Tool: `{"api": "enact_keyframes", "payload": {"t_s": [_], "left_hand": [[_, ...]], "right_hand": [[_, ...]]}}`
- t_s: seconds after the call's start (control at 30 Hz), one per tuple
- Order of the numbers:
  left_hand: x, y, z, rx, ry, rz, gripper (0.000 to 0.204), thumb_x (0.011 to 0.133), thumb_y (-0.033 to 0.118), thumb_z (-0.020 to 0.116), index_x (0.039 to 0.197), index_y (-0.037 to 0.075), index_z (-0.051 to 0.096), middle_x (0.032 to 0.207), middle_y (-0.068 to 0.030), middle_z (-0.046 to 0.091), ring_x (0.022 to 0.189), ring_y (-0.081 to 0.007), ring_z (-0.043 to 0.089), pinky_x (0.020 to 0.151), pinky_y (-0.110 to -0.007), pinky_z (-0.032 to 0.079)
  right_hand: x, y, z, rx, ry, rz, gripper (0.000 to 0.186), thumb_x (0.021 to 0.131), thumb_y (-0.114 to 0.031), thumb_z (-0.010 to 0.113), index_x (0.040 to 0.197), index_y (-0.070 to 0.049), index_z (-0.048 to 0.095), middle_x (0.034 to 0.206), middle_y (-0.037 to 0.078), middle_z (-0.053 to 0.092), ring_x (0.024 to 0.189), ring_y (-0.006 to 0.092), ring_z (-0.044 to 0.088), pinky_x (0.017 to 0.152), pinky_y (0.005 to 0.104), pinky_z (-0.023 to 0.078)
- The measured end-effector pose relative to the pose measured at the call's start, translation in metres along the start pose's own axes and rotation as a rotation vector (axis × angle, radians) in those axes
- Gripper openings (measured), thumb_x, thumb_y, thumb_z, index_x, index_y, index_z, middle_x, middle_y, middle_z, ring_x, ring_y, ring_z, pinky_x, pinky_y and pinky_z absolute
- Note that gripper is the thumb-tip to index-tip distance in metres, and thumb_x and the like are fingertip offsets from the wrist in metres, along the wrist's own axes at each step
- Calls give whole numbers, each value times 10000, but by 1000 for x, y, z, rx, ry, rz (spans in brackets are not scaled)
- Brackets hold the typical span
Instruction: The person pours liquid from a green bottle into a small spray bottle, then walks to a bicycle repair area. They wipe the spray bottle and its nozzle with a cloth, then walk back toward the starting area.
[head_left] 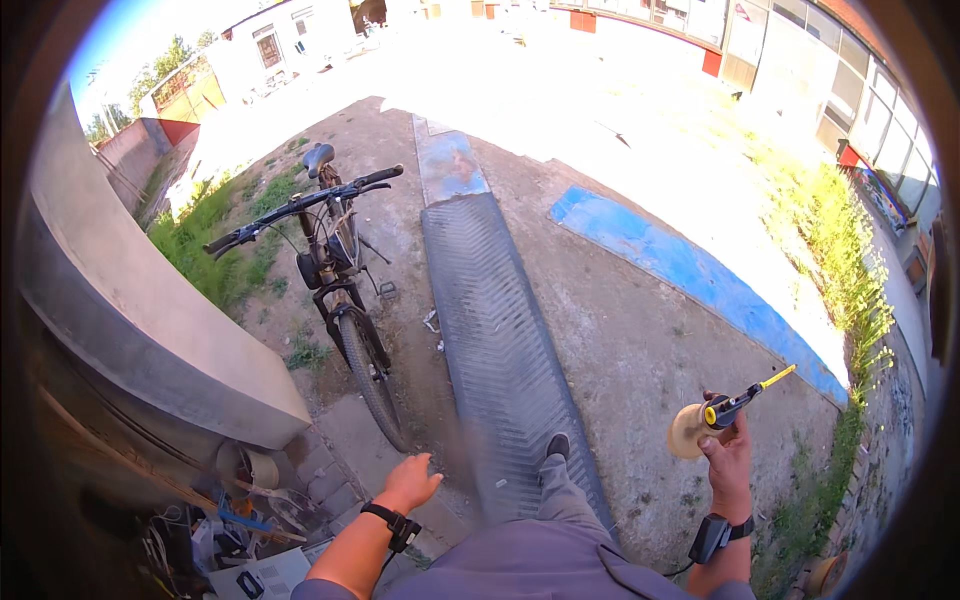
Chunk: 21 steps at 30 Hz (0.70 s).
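Note:
My right hand is closed round a pump bottle with a round cream body. Its head is black and yellow, and a thin yellow spout points up to the right. Low in the middle, my left hand hangs with nothing visible in it, its fingers loosely bent and apart, partly hidden by the back of the hand. Ahead of that hand a black bicycle stands upright, its front wheel toward me. A gap separates the left hand from the wheel.
A ribbed dark mat runs ahead, with my shoe on it. Right of it lies a long blue panel. A pale curved wall stands at the left, with piled odds and ends below. Weeds line the right edge.

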<state>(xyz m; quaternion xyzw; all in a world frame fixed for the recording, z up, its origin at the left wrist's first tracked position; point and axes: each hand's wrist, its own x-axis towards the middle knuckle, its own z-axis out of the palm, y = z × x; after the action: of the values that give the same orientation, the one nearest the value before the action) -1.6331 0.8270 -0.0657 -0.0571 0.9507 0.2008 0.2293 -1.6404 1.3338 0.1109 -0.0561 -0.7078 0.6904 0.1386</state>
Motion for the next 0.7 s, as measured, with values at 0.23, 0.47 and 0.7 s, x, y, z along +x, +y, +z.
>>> {"api": "enact_keyframes", "payload": {"t_s": [0.23,0.47,0.7], "left_hand": [[125,22,-28,-13,-34,-219,669,896,444,701,1390,11,579,1303,-243,664,1208,-412,636,1020,-504,513],[224,45,-73,-138,-49,-359,718,868,492,710,1369,-10,596,1287,-258,676,1201,-416,642,1010,-492,517],[433,58,-152,-122,-17,-367,702,877,474,707,1382,0,594,1294,-256,671,1223,-407,633,1024,-490,513]], "right_hand": [[261,39,64,28,-212,-48,717,739,-209,929,1352,-38,600,1369,69,613,1257,200,586,1104,379,449],[485,56,158,57,-393,-108,676,733,-174,936,1316,-48,616,1391,80,600,1292,216,567,1123,386,432],[686,87,265,48,-463,-180,693,753,-236,933,1326,-22,608,1390,93,597,1298,213,561,1120,387,438]]}}
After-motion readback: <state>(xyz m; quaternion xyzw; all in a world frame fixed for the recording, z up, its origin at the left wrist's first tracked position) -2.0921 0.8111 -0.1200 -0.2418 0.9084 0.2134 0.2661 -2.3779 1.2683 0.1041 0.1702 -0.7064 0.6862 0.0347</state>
